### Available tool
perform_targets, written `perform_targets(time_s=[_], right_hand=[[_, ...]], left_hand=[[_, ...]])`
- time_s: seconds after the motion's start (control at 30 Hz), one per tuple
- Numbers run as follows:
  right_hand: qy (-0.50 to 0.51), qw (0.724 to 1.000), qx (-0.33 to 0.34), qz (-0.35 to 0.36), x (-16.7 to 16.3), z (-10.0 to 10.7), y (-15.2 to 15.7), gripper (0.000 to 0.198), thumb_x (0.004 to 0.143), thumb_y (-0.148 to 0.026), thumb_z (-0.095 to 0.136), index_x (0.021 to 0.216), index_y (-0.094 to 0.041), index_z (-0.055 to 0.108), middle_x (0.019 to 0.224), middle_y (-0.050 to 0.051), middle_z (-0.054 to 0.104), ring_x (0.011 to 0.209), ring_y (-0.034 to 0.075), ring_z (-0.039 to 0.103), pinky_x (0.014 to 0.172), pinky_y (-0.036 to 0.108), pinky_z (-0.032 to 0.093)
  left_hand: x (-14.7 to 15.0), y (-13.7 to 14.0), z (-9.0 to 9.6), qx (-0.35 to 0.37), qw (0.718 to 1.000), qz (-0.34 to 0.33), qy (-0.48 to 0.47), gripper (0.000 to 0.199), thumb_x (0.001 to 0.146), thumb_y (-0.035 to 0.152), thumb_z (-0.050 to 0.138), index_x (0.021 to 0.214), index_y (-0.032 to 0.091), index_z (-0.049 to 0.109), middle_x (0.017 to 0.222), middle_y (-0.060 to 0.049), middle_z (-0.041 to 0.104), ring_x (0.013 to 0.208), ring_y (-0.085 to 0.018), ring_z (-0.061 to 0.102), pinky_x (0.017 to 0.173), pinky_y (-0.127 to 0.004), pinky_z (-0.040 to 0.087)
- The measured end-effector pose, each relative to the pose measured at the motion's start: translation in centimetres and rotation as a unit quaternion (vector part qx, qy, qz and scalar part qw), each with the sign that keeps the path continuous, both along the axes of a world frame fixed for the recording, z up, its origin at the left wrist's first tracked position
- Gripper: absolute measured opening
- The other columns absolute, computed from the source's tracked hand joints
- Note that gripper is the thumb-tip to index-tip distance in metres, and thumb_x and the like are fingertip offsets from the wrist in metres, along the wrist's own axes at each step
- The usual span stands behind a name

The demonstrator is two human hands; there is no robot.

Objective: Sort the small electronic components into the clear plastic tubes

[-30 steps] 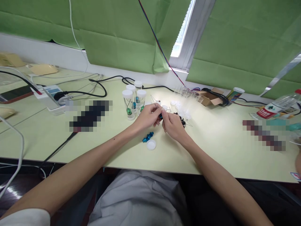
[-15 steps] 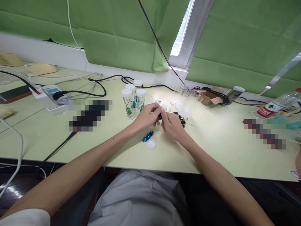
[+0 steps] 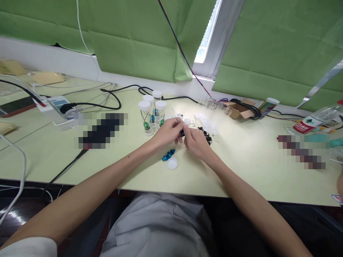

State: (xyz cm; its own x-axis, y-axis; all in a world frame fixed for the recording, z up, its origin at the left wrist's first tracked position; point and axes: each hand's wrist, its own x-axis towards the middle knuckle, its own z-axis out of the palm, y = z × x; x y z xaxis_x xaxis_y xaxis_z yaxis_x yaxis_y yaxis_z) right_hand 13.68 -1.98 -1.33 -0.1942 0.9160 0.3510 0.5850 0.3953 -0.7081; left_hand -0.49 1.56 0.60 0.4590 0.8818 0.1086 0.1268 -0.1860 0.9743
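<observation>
My left hand [image 3: 171,129] and my right hand [image 3: 195,140] meet over the middle of the table, fingers pinched together. Between them is a small dark part with a blue tint [image 3: 182,132], mostly hidden by the fingers. Just below the hands lie several shiny blue metal pieces [image 3: 168,155] in a row, beside a round white cap [image 3: 172,164]. Behind my left hand stand several clear tubes with white caps [image 3: 145,117], holding green and blue pieces with thin wires. Small black pieces with thin wires [image 3: 205,135] lie behind my right hand.
White caps [image 3: 205,119] are scattered beyond the hands, with empty clear tubes [image 3: 213,104] and an open cardboard box [image 3: 240,109] behind. A power strip [image 3: 57,110] with cables is at left. A plastic bottle [image 3: 311,121] lies tilted at right.
Almost nothing differs. Both hands stay together around the small part, with only a very slight shift of the fingers.
</observation>
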Motion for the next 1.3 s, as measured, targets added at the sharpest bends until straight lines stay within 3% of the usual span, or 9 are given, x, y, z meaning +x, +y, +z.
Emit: perform_targets(time_s=[0.23, 0.53, 0.73, 1.13, 1.3], right_hand=[[-0.011, 1.000, -0.001, 0.002, 0.1, -0.4, 0.3, 0.059, 0.105, -0.043, 0.025, 0.058, -0.023, 0.053, 0.047, 0.000, 0.053, 0.062, 0.017, 0.063, 0.072, 0.028, 0.044], [-0.040, 0.999, 0.002, 0.007, 0.3, -0.8, 0.5, 0.066, 0.106, -0.042, 0.021, 0.046, -0.025, 0.043, 0.048, 0.003, 0.055, 0.063, 0.019, 0.063, 0.075, 0.030, 0.044], [-0.065, 0.998, 0.007, 0.012, 0.4, -1.0, 0.6, 0.064, 0.106, -0.041, 0.021, 0.048, -0.026, 0.043, 0.047, 0.004, 0.054, 0.062, 0.021, 0.062, 0.076, 0.032, 0.045], [-0.022, 1.000, -0.002, 0.004, 0.2, -0.2, 0.2, 0.061, 0.105, -0.044, 0.024, 0.054, -0.024, 0.051, 0.048, 0.001, 0.056, 0.064, 0.018, 0.064, 0.073, 0.029, 0.045], [0.002, 1.000, -0.009, -0.007, 0.1, 0.2, 0.1, 0.061, 0.105, -0.048, 0.024, 0.058, -0.023, 0.054, 0.048, 0.000, 0.056, 0.060, 0.017, 0.062, 0.072, 0.028, 0.044]], left_hand=[[0.1, 0.0, 0.1, -0.005, 1.000, 0.007, 0.020, 0.017, 0.090, 0.023, 0.047, 0.075, 0.018, 0.051, 0.062, 0.000, 0.054, 0.052, -0.011, 0.057, 0.043, -0.021, 0.045], [-0.2, 0.4, -0.7, 0.060, 0.994, 0.027, 0.089, 0.016, 0.090, 0.024, 0.047, 0.075, 0.020, 0.051, 0.065, -0.001, 0.058, 0.054, -0.012, 0.061, 0.041, -0.020, 0.044], [-0.3, 0.8, -1.0, 0.053, 0.993, 0.020, 0.107, 0.014, 0.089, 0.025, 0.050, 0.075, 0.020, 0.050, 0.065, -0.001, 0.059, 0.053, -0.013, 0.063, 0.040, -0.019, 0.044], [-0.2, 0.4, -0.7, 0.060, 0.997, 0.016, 0.056, 0.016, 0.091, 0.028, 0.051, 0.078, 0.019, 0.053, 0.070, -0.002, 0.061, 0.055, -0.012, 0.061, 0.044, -0.020, 0.044], [-0.1, 0.1, -0.5, 0.062, 0.998, 0.020, 0.012, 0.019, 0.092, 0.030, 0.052, 0.076, 0.019, 0.053, 0.061, 0.000, 0.057, 0.051, -0.011, 0.057, 0.043, -0.020, 0.040]])
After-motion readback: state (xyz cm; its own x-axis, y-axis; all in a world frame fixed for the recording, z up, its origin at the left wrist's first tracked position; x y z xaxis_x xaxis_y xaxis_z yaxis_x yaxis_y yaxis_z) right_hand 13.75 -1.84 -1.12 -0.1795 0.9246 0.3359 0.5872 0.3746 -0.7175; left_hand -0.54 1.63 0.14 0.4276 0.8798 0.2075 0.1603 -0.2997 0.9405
